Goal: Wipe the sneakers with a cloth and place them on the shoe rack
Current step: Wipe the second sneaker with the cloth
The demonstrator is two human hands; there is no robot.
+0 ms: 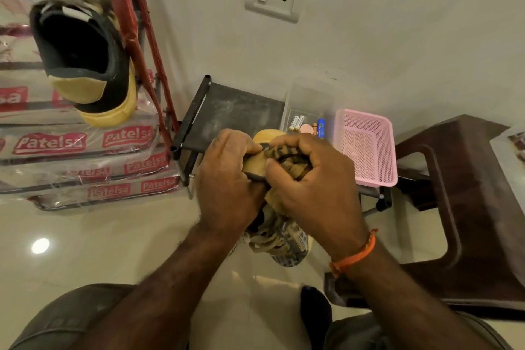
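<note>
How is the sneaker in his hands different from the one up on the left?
The held sneaker is gripped by the left hand while the right hand rubs it with a striped cloth. The other sneaker rests untouched on stacked packages, its opening showing. Both are dark with yellow soles and pale laces.
</note>
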